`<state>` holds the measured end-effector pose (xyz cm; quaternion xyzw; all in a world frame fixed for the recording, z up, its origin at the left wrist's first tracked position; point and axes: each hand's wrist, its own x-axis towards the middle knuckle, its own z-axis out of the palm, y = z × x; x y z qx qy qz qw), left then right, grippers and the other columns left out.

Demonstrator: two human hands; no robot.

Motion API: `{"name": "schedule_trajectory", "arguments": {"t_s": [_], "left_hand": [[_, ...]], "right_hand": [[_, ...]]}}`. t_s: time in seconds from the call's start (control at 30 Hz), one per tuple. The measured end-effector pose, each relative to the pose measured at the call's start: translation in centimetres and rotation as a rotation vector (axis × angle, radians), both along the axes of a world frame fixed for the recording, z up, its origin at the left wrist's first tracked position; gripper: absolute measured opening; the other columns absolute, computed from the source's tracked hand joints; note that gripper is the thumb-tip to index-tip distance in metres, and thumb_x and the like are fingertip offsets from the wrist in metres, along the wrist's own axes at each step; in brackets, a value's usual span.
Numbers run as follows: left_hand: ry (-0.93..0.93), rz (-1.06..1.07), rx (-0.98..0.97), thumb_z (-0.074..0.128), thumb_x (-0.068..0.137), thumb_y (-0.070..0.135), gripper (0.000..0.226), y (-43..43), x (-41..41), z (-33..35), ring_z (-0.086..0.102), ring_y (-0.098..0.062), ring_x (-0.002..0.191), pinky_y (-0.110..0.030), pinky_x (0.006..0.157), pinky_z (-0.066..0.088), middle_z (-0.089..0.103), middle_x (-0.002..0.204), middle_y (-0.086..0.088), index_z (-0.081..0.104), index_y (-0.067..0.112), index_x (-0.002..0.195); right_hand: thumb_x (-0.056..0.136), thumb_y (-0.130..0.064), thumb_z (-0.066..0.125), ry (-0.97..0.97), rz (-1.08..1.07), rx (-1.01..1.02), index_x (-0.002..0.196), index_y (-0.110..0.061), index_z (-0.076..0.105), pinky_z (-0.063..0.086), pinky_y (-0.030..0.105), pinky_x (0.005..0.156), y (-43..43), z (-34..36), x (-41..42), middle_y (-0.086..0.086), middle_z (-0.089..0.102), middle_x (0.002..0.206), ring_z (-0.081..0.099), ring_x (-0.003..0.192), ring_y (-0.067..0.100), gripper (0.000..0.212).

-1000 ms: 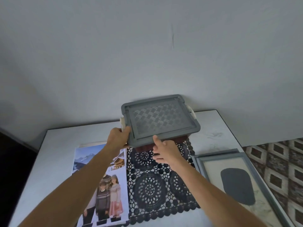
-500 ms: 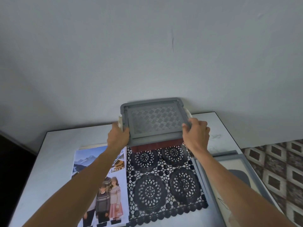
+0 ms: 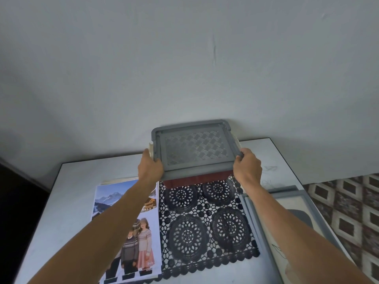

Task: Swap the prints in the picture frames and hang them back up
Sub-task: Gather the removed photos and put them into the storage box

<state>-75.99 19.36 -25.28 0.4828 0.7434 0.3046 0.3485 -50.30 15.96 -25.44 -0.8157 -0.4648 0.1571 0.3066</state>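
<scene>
A box with a grey patterned lid [image 3: 195, 149] and a dark red body stands at the back of the white table [image 3: 82, 181], against the wall. My left hand [image 3: 150, 170] grips its left front corner and my right hand [image 3: 247, 169] grips its right front corner. A photo print [image 3: 127, 222] of mountains and people in sweaters lies on the table's left part, under my left forearm. A grey picture frame [image 3: 307, 203] holding a print with a dark grey shape lies at the right, partly hidden by my right forearm.
A black lace mat [image 3: 205, 228] covers the table's middle, in front of the box. A pale grey wall [image 3: 184, 68] rises directly behind the table. Patterned floor tiles [image 3: 352, 201] show at the right, and a dark area lies at the left.
My right hand left the box's front edge and took hold of its right corner. The box has shifted back toward the wall, with both hands on it.
</scene>
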Motion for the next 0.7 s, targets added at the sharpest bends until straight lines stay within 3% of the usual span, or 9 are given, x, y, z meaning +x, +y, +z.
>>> {"name": "schedule_trajectory", "arguments": {"t_s": [0.2, 0.27, 0.37, 0.43, 0.5, 0.6, 0.7], "left_hand": [[-0.036, -0.055, -0.018, 0.043, 0.099, 0.011, 0.032, -0.4, 0.7, 0.0, 0.051, -0.021, 0.083, -0.025, 0.054, 0.040, 0.048, 0.123, -0.019, 0.035, 0.006, 0.129], [-0.037, -0.032, -0.025, 0.043, 0.098, 0.012, 0.032, -0.3, 0.7, -0.1, 0.052, -0.022, 0.083, -0.028, 0.057, 0.043, 0.046, 0.126, -0.019, 0.037, 0.007, 0.129], [-0.107, 0.068, -0.070, 0.048, 0.096, 0.016, 0.040, -0.2, 0.8, 0.3, 0.052, -0.027, 0.088, -0.036, 0.066, 0.047, 0.046, 0.129, -0.020, 0.037, 0.009, 0.134], [-0.125, 0.094, -0.079, 0.051, 0.095, 0.021, 0.045, -0.1, 1.1, 0.6, 0.052, -0.027, 0.086, -0.035, 0.062, 0.045, 0.045, 0.129, -0.020, 0.036, 0.008, 0.135], [-0.101, 0.106, -0.071, 0.052, 0.094, 0.027, 0.046, -0.2, 1.3, 1.1, 0.053, -0.031, 0.095, -0.040, 0.070, 0.049, 0.044, 0.129, -0.019, 0.038, 0.007, 0.134], [0.014, 0.136, -0.035, 0.049, 0.094, 0.039, 0.047, -0.2, 1.3, 1.8, 0.049, -0.040, 0.114, -0.053, 0.096, 0.047, 0.045, 0.130, -0.019, 0.046, 0.009, 0.129], [0.085, 0.187, 0.076, 0.043, 0.099, 0.043, 0.044, -1.0, 1.2, 3.3, 0.049, -0.039, 0.113, -0.048, 0.096, 0.044, 0.048, 0.125, -0.017, 0.052, 0.009, 0.125]], "right_hand": [[0.100, -0.013, 0.047, -0.113, -0.048, 0.125, 0.121, -0.009, 0.063, 0.054, 0.043, 0.083, -0.4, -0.3, 0.0, 0.012, 0.069, 0.105, 0.063, 0.096, 0.033, 0.026], [0.100, -0.013, 0.048, -0.125, -0.035, 0.167, 0.116, -0.006, 0.064, 0.050, 0.037, 0.080, -0.4, 0.0, 0.3, 0.013, 0.066, 0.103, 0.061, 0.093, 0.032, 0.023], [0.100, -0.012, 0.050, 0.135, -0.072, 0.200, 0.115, -0.008, 0.067, 0.043, 0.027, 0.079, -0.2, 1.0, 0.9, 0.009, 0.070, 0.103, 0.061, 0.091, 0.024, 0.023], [0.099, -0.010, 0.054, 0.367, -0.131, 0.229, 0.125, -0.010, 0.065, 0.043, 0.021, 0.087, -0.1, 1.6, 1.1, 0.006, 0.070, 0.115, 0.062, 0.101, 0.019, 0.028], [0.099, -0.009, 0.056, 0.523, -0.162, 0.275, 0.130, -0.010, 0.063, 0.042, 0.018, 0.093, -0.1, 1.7, 1.1, 0.005, 0.067, 0.122, 0.062, 0.108, 0.015, 0.032], [0.098, -0.008, 0.058, 0.686, -0.167, 0.334, 0.130, -0.010, 0.062, 0.046, 0.026, 0.104, -0.1, 1.9, 0.9, 0.005, 0.066, 0.125, 0.063, 0.113, 0.015, 0.033], [0.098, -0.011, 0.057, 0.729, -0.127, 0.344, 0.130, -0.011, 0.063, 0.049, 0.037, 0.105, -0.5, 2.2, 0.6, 0.003, 0.068, 0.121, 0.064, 0.111, 0.014, 0.032]]}}
